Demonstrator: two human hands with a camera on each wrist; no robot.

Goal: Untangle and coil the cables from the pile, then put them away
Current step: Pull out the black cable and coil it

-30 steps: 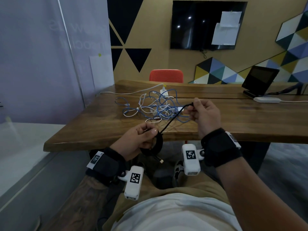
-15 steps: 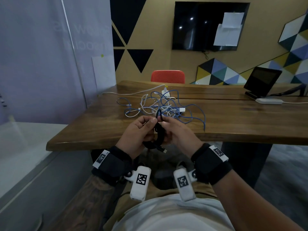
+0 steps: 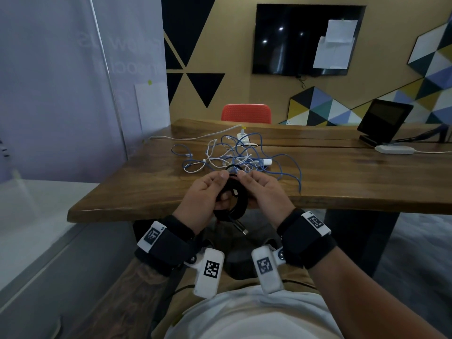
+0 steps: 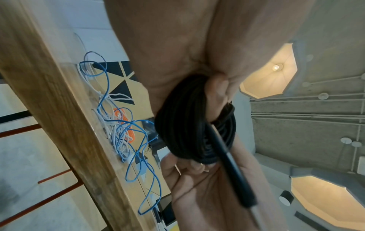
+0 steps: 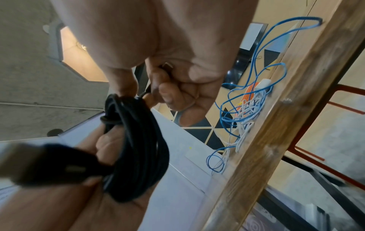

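Note:
Both hands meet just in front of the table's near edge around a coiled black cable (image 3: pixel 235 199). My left hand (image 3: pixel 208 192) grips the coil (image 4: pixel 189 125), fingers through its loops, and a connector (image 3: pixel 242 228) dangles below. My right hand (image 3: pixel 254 189) pinches the cable's free end (image 5: pixel 147 92) at the top of the coil (image 5: pixel 136 140). A tangled pile of blue and white cables (image 3: pixel 234 157) lies on the wooden table (image 3: pixel 342 182) just beyond the hands; it also shows along the table edge in both wrist views (image 4: pixel 122 134) (image 5: pixel 242 112).
A white power strip (image 3: pixel 243 139) with a cord sits behind the pile. At the far right stand a dark tablet on a stand (image 3: pixel 385 118) and a flat white device (image 3: pixel 393 149). An orange chair (image 3: pixel 245 113) stands behind the table. A glass partition (image 3: pixel 61 81) runs along the left.
My right hand, which held the black cable's end stretched up and to the right, has come back to the left hand and laid that length onto the coil. The view has shifted closer.

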